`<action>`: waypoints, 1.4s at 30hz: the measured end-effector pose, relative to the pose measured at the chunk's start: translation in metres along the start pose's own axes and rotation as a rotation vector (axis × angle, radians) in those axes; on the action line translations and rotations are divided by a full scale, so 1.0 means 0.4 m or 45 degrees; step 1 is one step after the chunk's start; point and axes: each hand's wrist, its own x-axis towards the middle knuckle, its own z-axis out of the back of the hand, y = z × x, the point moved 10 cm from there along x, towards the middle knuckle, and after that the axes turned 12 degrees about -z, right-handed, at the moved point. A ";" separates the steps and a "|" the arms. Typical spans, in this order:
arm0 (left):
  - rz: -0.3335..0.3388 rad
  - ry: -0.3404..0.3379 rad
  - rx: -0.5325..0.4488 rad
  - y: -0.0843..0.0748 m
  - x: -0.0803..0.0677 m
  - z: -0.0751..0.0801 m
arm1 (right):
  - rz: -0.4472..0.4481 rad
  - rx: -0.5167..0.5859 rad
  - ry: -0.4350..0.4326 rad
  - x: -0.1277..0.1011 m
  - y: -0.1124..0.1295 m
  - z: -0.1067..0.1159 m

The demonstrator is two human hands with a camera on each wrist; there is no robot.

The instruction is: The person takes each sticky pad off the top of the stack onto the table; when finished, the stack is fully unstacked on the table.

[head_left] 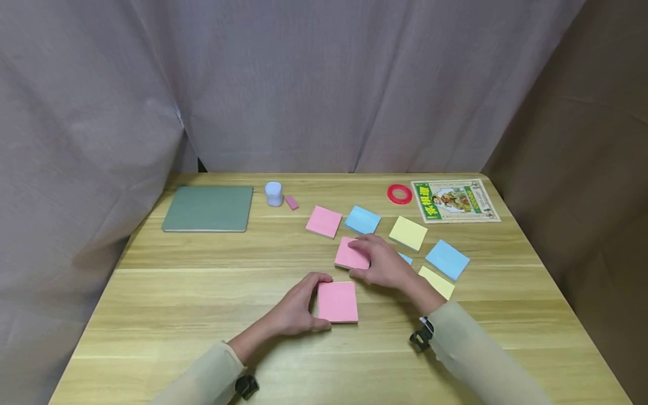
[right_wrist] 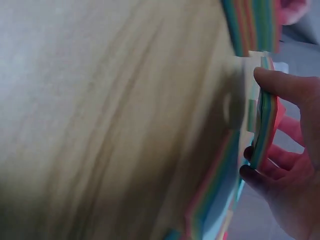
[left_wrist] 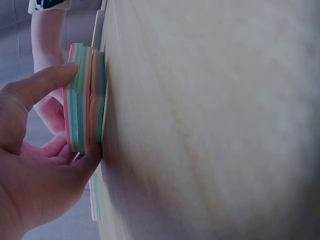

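Note:
A stack of striped sticky-note pads (head_left: 338, 302) with a pink top stands near the table's middle. My left hand (head_left: 298, 308) grips it from the left, thumb and fingers at opposite edges; the left wrist view shows its layered, multicoloured sides. Beyond the stack, my right hand (head_left: 382, 263) holds another pink-topped sticky-note pad (head_left: 349, 254) between thumb and fingers. In the right wrist view that pad (right_wrist: 267, 125) is edge-on and tilted. Partly hidden behind the right hand and forearm are a blue-topped pad (head_left: 405, 258) and a yellow-topped pad (head_left: 437, 282).
Further pads lie beyond: pink (head_left: 324, 221), blue (head_left: 362, 219), yellow (head_left: 408, 233) and another blue (head_left: 448, 260). Along the back are a green notebook (head_left: 207, 208), a small white container (head_left: 274, 194), a small pink block (head_left: 292, 202), a red tape roll (head_left: 391, 194) and an illustrated booklet (head_left: 455, 201).

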 end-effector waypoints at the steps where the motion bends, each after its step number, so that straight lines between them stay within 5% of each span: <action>1: -0.006 0.000 -0.001 -0.001 0.001 0.000 | 0.010 -0.002 -0.003 0.005 0.001 -0.007; 18: -0.006 0.000 0.003 -0.005 0.001 -0.001 | 0.039 -0.108 0.045 -0.002 0.015 -0.025; 25: -0.018 -0.009 0.013 -0.005 0.002 0.000 | 0.111 0.044 0.153 -0.068 0.076 0.008; 31: -0.019 0.001 0.036 -0.007 0.000 0.001 | 0.229 0.081 0.335 -0.149 0.132 -0.025; 42: -0.013 0.027 0.060 -0.008 0.001 -0.001 | 0.361 -0.016 0.280 -0.188 0.166 -0.071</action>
